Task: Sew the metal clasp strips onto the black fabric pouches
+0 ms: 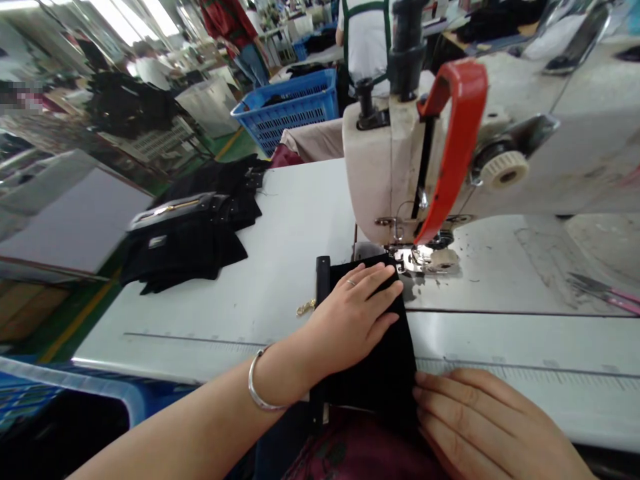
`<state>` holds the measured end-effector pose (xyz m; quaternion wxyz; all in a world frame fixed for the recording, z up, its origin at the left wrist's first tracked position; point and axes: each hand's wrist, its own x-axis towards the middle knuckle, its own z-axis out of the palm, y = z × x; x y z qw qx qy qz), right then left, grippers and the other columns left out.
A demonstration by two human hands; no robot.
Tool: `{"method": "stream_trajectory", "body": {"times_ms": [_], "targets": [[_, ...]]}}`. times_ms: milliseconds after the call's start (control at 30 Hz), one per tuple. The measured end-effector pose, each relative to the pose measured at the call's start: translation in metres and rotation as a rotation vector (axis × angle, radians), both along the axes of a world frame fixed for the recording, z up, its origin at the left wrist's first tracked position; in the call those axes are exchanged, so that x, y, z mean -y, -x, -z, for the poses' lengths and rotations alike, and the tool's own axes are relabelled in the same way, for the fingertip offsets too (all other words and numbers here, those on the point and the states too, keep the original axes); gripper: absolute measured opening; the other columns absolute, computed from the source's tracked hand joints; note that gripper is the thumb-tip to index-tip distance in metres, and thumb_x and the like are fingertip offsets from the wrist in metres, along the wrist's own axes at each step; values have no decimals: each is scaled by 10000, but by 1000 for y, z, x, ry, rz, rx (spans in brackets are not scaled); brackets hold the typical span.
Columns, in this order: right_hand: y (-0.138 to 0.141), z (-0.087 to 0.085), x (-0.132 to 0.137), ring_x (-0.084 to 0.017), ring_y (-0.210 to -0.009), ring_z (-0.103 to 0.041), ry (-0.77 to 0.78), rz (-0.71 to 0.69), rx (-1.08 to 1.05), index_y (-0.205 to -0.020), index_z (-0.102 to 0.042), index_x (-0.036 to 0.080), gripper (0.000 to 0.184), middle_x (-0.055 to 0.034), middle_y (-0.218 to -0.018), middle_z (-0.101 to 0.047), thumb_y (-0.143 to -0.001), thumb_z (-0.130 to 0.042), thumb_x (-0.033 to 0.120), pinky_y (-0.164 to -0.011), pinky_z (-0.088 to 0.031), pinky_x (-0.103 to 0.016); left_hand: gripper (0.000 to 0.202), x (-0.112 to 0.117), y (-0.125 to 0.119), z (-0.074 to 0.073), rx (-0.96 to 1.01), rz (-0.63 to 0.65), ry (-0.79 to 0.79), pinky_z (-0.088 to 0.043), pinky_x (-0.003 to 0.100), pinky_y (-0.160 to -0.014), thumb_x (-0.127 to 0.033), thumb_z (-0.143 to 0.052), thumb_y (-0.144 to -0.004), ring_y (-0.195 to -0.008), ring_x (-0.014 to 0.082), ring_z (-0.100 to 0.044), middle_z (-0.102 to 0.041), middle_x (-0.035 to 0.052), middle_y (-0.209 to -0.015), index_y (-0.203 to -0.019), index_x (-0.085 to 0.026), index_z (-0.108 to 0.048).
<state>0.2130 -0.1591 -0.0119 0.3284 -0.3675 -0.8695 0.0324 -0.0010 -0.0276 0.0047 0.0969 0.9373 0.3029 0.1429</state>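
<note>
A black fabric piece lies on the white sewing table, its far end under the presser foot of a cream sewing machine. My left hand lies flat on the fabric, fingers stretched toward the needle, a ring on one finger and a silver bracelet at the wrist. A small gold zipper pull shows just left of that hand. My right hand rests at the fabric's near right edge by the table front, fingers together and extended, touching the cloth.
A pile of black garments sits at the table's left. The machine has a red guard. Pink-handled scissors lie at the right. A blue basket and people stand behind the table.
</note>
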Motion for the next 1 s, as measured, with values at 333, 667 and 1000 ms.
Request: {"method": "stream_trajectory", "body": {"times_ms": [333, 667, 1000], "targets": [[6, -4, -23, -162, -1055, -693, -11, -18, 18, -982, -738, 171, 355, -7, -1044, -781, -1058, -394, 123, -966, -498, -322, 386, -18, -1, -4, -69, 96, -125, -434, 498, -1195, -275, -489, -1040, -1385, 307, -516, -617, 162, -1388, -1358, -76, -581], [3, -8, -50, -165, -987, -685, -10, -35, 92, -1028, -739, 158, 343, -28, -1057, -767, -1056, -397, 145, -934, -524, -321, 262, 25, 21, -20, 85, 306, -36, -526, 348, -1129, -130, -461, -1029, -1223, 208, -653, -737, 117, -1181, -1139, -90, -696], [-11, -1, -70, -213, -1163, -634, 60, -93, 145, -1187, -678, 105, 257, -87, -1248, -708, -1003, -498, 108, -1026, -513, -394, 254, -2, 17, -13, 156, 342, -92, -592, 329, -1031, -136, -442, -1050, -1149, 195, -691, -761, 106, -1089, -1043, -101, -694]]}}
